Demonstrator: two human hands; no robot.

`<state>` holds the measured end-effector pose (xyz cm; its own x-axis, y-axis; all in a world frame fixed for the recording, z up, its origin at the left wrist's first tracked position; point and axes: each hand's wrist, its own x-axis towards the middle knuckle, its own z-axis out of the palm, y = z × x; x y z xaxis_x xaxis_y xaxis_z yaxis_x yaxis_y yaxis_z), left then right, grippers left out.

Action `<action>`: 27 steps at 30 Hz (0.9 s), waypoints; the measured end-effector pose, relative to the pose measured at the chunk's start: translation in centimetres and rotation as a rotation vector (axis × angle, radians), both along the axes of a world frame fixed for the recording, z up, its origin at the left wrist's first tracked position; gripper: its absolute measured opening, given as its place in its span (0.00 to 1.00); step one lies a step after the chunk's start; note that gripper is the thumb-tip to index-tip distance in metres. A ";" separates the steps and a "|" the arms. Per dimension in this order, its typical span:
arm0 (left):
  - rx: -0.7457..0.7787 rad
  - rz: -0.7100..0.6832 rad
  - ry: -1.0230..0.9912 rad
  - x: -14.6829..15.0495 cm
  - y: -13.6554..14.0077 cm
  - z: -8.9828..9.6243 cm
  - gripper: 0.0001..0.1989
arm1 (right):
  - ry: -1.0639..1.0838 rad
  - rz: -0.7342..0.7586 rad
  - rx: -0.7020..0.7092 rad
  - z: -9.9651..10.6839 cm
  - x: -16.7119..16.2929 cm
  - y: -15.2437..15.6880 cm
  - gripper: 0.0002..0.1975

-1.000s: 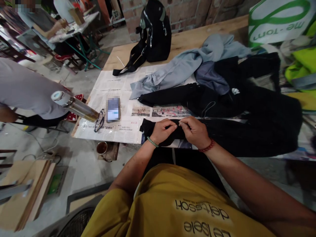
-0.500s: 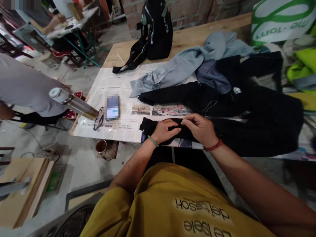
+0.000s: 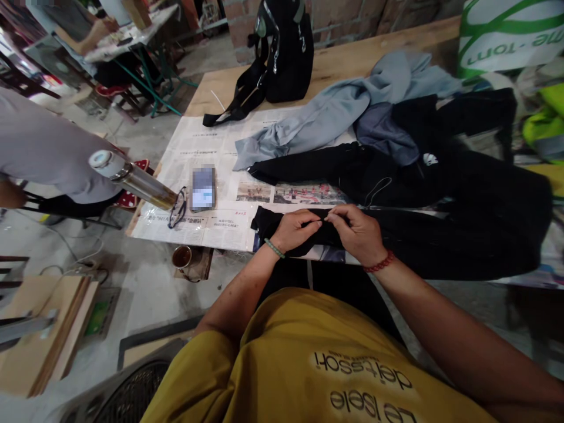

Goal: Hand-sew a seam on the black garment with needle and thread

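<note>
Head view: the left hand (image 3: 294, 232) and the right hand (image 3: 360, 236) meet fingertip to fingertip over a black garment (image 3: 467, 238) at the near side of a table (image 3: 211, 94).
Fingers: each thumb and forefinger narrows to a pinch, seemingly on a small raised fold of the cloth; whether something finer, such as a needle, sits between them is too small to tell.
Black garment, place: it lies along the near edge, over newspaper (image 3: 187, 144), right of a phone (image 3: 203, 191); its bulk spreads to the right, and a narrow tube of it reaches left beneath the hands.
Black garment, handling: likely light and soft, limp enough to crease and slide on smooth paper, with little to break; the bulk on the right may drag if lifted.
Black garment, hold: best pinched at the fold or edge, the left hand steadying the narrow part flat.
Black garment, look: plain, dark and matt, rumpled, its seams hard to make out.
Far side: a second black length (image 3: 304, 165) points left, but whether it belongs to the same piece cannot be told; pale blue-grey cloth (image 3: 304, 134) lies beyond it.
</note>
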<state>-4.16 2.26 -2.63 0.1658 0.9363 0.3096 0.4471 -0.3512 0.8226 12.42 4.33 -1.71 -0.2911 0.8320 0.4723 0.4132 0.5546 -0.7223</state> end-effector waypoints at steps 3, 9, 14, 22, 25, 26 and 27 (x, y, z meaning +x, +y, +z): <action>0.009 0.046 0.012 0.0 0.1 0.0 0.07 | -0.009 -0.029 0.037 -0.1 -0.2 0.0 0.04; 0.057 -0.010 0.169 0.2 -0.1 -0.1 0.11 | -0.083 0.082 0.097 -0.5 -0.5 0.3 0.05; 0.051 -0.017 0.236 0.3 -0.2 0.0 0.08 | 0.127 -0.121 0.013 3.2 0.3 1.5 0.04; 0.055 -0.011 0.136 0.2 -0.3 -0.1 0.07 | 0.338 0.312 -0.527 4.5 -0.4 1.5 0.12; 0.061 -0.011 0.120 0.2 -0.2 -0.2 0.07 | 0.430 0.394 -0.701 4.3 -0.7 1.7 0.13; 0.055 -0.005 0.117 0.2 -0.2 -0.2 0.07 | 0.444 0.366 -0.670 4.4 -0.7 1.9 0.13; 0.048 0.001 0.115 0.2 -0.2 -0.1 0.07 | 0.445 0.315 -0.593 4.4 -0.6 2.2 0.13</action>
